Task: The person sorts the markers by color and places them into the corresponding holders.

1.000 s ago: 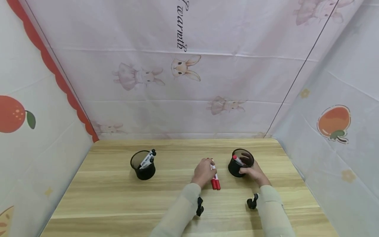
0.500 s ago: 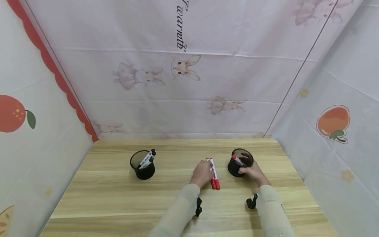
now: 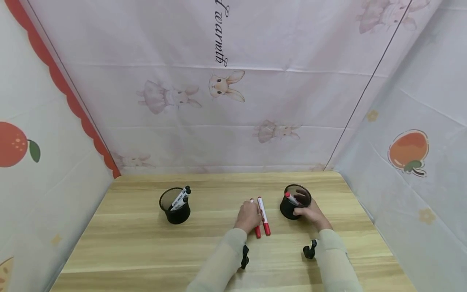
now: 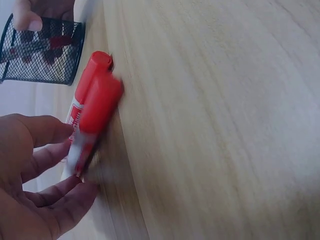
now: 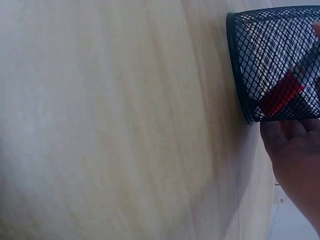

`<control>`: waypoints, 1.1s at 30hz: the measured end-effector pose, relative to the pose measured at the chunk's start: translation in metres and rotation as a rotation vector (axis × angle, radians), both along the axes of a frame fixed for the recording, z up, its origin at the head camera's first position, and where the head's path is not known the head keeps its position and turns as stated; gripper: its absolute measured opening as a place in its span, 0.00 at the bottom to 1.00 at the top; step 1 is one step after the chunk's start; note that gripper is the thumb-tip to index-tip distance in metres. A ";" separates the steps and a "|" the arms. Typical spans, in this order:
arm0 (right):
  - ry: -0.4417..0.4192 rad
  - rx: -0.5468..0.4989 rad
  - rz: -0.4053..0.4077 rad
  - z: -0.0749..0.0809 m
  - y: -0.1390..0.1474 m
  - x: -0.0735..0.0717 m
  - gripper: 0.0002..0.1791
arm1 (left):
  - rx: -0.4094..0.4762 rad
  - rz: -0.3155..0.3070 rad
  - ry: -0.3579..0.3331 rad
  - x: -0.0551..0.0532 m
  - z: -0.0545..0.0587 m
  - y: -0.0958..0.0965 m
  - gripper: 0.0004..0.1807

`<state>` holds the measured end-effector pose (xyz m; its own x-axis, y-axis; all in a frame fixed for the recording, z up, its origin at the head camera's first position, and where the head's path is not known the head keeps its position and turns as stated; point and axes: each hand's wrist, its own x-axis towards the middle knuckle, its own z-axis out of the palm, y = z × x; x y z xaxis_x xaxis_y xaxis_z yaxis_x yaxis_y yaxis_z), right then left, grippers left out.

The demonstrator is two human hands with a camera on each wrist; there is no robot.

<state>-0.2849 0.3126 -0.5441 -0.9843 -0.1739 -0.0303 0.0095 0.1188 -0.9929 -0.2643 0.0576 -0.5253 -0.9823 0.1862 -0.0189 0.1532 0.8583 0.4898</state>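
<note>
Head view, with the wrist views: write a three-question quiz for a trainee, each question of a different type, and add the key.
1. Multiple choice. What does the right hand grip?
A) a black-capped marker
B) a mesh cup
C) the table edge

2. True or false. The left cup in the head view holds only red-capped markers.

3. Fill in. The left hand pinches one red-capped marker, while a second red-capped marker lies on the ____.

Key: 1: B. 2: False; black caps show there. 3: table.
</note>
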 end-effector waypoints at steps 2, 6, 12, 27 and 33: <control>-0.002 0.003 -0.001 -0.001 0.000 0.001 0.48 | -0.014 0.000 0.022 0.000 -0.002 -0.001 0.11; -0.006 0.004 -0.004 -0.001 0.000 0.000 0.48 | 0.016 0.015 0.019 -0.001 -0.003 -0.003 0.07; -0.019 -0.013 -0.009 0.002 -0.002 0.001 0.48 | 0.098 0.035 -0.035 0.000 -0.002 -0.005 0.07; -0.002 0.012 0.014 0.030 -0.012 0.012 0.46 | 0.143 0.070 0.006 -0.010 0.013 0.000 0.04; 0.000 0.015 0.017 0.020 -0.007 0.007 0.46 | 0.137 0.062 -0.007 -0.010 0.017 0.003 0.05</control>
<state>-0.2779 0.3052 -0.5239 -0.9812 -0.1902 -0.0331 0.0076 0.1334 -0.9910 -0.2741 0.0606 -0.5080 -0.9920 0.1260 -0.0048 0.0976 0.7913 0.6036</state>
